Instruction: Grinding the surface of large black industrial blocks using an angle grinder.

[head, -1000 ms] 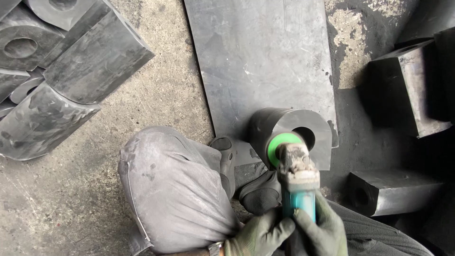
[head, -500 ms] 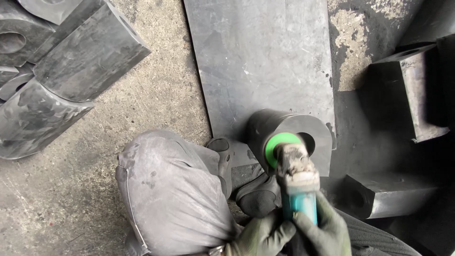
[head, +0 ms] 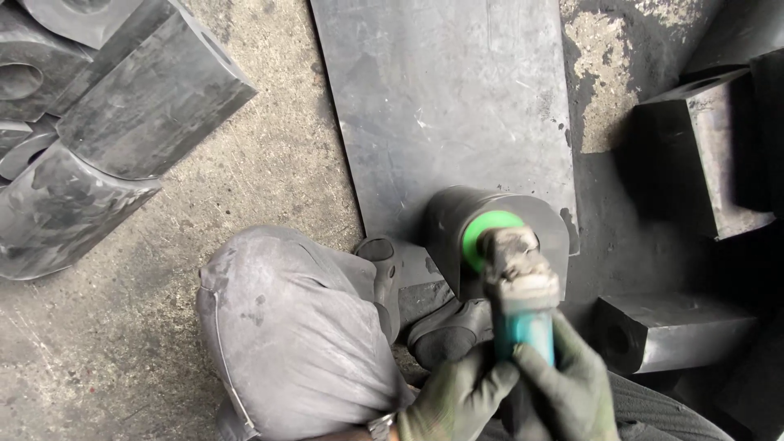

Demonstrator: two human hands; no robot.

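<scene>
Both hands sit at the bottom edge of the frame, right of centre, in dark green work gloves. The left hand point(head: 459, 402) comes in from the lower left, its fingers curled to the right, a wristwatch showing at the cuff. The right hand point(head: 565, 390) lies just beside it, a little further right, fingers wrapped and pointing up the frame. The two gloves touch, closed together in one grip. A bent knee in dusty grey trousers fills the lower middle left.
</scene>
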